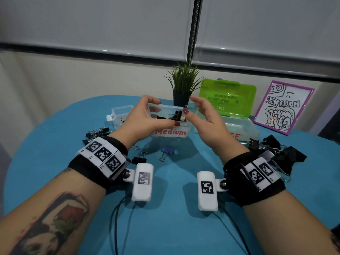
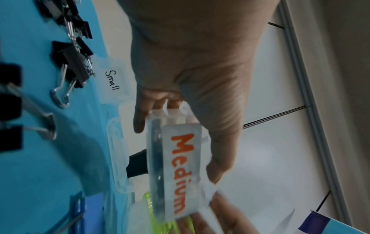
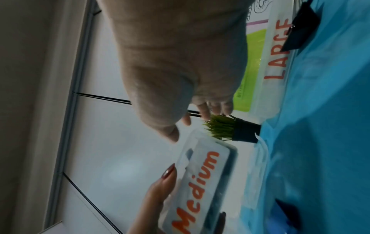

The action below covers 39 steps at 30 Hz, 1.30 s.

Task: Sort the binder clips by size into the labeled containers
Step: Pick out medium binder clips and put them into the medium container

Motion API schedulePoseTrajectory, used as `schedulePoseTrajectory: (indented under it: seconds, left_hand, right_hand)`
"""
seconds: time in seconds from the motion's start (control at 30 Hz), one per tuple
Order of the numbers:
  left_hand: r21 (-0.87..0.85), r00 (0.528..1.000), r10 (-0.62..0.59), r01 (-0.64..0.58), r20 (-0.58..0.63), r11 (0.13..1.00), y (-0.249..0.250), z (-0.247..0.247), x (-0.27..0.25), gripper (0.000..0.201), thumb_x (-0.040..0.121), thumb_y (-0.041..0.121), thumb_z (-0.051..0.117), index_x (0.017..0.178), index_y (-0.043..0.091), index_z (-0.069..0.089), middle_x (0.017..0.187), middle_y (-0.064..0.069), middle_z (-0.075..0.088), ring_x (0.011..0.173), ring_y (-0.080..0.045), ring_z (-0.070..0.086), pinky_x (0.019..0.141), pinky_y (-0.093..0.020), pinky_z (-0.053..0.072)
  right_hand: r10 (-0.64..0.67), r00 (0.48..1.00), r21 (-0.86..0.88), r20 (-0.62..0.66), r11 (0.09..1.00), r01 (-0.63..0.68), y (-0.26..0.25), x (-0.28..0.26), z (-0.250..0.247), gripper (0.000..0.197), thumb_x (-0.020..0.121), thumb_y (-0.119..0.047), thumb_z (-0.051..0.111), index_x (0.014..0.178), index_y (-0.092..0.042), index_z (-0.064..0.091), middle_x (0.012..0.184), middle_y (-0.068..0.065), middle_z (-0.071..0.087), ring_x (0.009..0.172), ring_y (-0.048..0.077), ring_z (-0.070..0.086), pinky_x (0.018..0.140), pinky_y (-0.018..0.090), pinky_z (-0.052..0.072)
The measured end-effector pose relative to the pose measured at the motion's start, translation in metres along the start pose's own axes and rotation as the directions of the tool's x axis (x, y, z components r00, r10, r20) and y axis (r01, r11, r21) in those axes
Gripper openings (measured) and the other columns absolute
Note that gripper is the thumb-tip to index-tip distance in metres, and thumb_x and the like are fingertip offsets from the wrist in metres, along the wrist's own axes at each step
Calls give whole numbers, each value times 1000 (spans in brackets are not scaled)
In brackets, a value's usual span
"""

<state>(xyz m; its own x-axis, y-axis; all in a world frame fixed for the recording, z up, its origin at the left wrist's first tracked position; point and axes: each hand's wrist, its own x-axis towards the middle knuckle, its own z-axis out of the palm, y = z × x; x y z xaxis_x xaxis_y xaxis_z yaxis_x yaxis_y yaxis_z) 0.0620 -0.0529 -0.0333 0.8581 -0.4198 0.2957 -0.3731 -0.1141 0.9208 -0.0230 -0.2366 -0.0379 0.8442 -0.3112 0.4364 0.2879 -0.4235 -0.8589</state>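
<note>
My left hand [image 1: 162,113] grips the clear container labeled Medium [image 1: 171,132] and holds it above the blue table, thumb [image 2: 218,167] on the label side and fingers over the far rim. Several black binder clips [image 1: 177,115] lie inside it, one wire handle sticking up. My right hand [image 1: 190,105] hovers at the container's right end with fingers curved and nothing in them; its thumb [image 3: 172,134] is just off the container's corner [image 3: 200,178]. The Small container [image 1: 121,113] stands behind my left hand and the Large container [image 1: 244,128] to the right.
Small black clips [image 1: 97,133] are heaped at the left, large black clips [image 1: 276,149] at the right. A blue clip [image 1: 167,152] and a black clip [image 1: 139,159] lie below the lifted container. A potted plant [image 1: 182,89], green lid [image 1: 228,98] and framed drawing [image 1: 283,107] line the back.
</note>
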Motion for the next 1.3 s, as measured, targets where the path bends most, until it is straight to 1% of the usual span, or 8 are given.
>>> schedulePoseTrajectory:
  seconds: [0.2,0.3,0.43,0.5,0.63,0.8,1.1,1.3]
  left_hand:
    - [-69,965,8,-27,-264,997,0,-15,5,84,49,48,92,117,26,48,119,2,57,107,-18,63,79,-43,61]
    - [-84,934,12,-45,-357,995,0,-20,6,80,55,46,92,118,26,48,121,1,57,107,-18,63,81,-43,60]
    - [-84,923,5,-40,-384,996,0,-22,8,81,54,50,92,118,27,48,120,3,57,107,-18,63,83,-43,60]
    - [-73,928,6,-35,-372,997,0,-20,8,82,53,51,92,118,28,48,120,4,57,107,-17,62,83,-44,60]
    - [-77,938,-5,-23,-347,997,-2,-18,8,86,48,53,92,118,29,47,119,4,56,106,-17,62,80,-46,61]
    - [-63,940,-7,-15,-340,998,-3,-16,8,88,47,54,91,119,28,47,121,3,57,107,-16,62,82,-46,60]
    - [-36,946,-6,-6,-323,999,-5,-16,8,84,52,50,93,120,27,47,121,2,57,107,-16,63,83,-41,60]
    - [-44,956,-23,10,-291,999,-4,-15,7,90,44,55,91,118,28,47,121,2,57,106,-17,64,82,-41,59]
  right_hand:
    - [373,926,-110,52,924,-366,7,-5,22,31,88,-6,58,118,-16,61,110,8,63,85,15,56,68,27,44]
    - [276,899,-176,340,958,-227,7,-13,29,33,83,-5,69,114,-19,69,121,0,67,108,12,63,91,23,49]
    - [214,661,-215,719,973,-82,-6,-30,42,52,89,-12,73,135,-30,59,134,-11,62,121,4,59,105,18,41]
    - [208,593,-260,778,966,1,-12,-34,47,60,92,-16,70,144,-38,48,148,-9,47,136,6,45,109,14,33]
    - [269,519,-426,811,880,209,-9,-31,54,60,95,-34,65,144,-55,38,166,-3,17,153,16,9,124,38,11]
    - [228,660,-306,716,952,3,-1,-31,54,34,84,-17,76,116,-26,67,117,2,72,109,23,67,105,42,49]
    - [269,819,-505,506,863,28,1,-23,39,21,86,-5,70,84,-25,71,85,-5,72,77,11,64,81,28,56]
    - [391,840,-647,375,760,-65,-6,-16,16,24,86,-2,62,80,-22,72,77,-6,66,62,9,57,57,19,45]
